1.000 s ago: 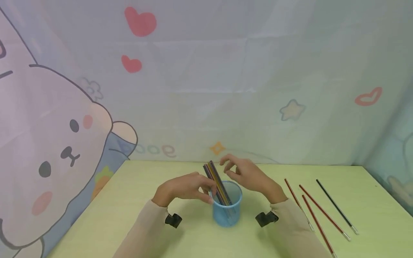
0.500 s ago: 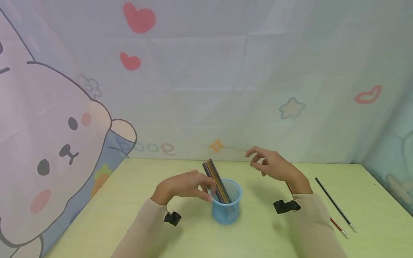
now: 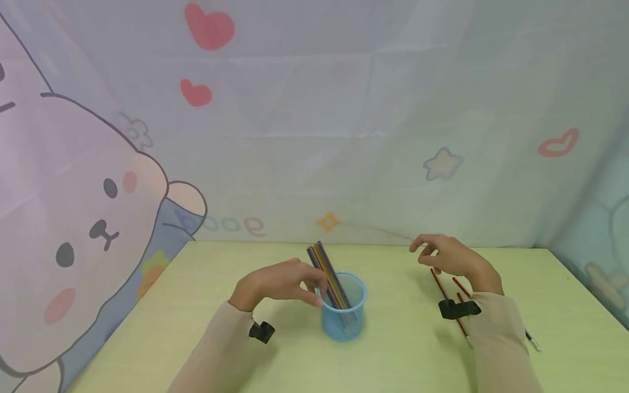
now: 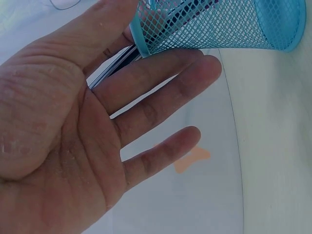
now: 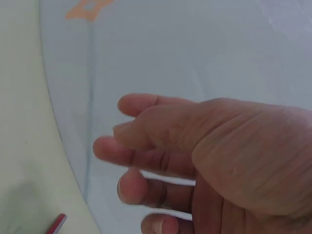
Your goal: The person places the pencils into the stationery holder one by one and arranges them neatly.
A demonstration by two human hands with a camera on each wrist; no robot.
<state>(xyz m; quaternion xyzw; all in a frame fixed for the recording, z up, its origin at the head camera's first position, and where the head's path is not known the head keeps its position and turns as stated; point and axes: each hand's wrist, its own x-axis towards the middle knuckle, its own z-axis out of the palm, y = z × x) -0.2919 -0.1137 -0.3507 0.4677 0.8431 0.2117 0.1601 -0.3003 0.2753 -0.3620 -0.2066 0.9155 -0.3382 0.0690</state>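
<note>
A light-blue mesh pen holder (image 3: 342,328) stands on the table, and several pencils (image 3: 328,273) lean leftward in it. My left hand (image 3: 280,281) holds its rim at the left between thumb and index finger. In the left wrist view the remaining fingers stretch along the outside of the mesh cup (image 4: 219,31). My right hand (image 3: 454,257) hovers over the right part of the table, fingers loosely bent, nothing in them. Below it lies a red pencil (image 3: 440,285); in the right wrist view a red pencil tip (image 5: 57,224) shows at the bottom.
Other pencils lie partly hidden under the right forearm, among them a dark pencil (image 3: 532,339) with a white end. Behind the pale green table (image 3: 196,349) hangs a printed cloth (image 3: 295,136) with a cartoon animal and hearts.
My right hand has moved from beside the pen holder rightward, to above the loose pencils, its sleeve now covering some of them. The left hand keeps its place on the rim.
</note>
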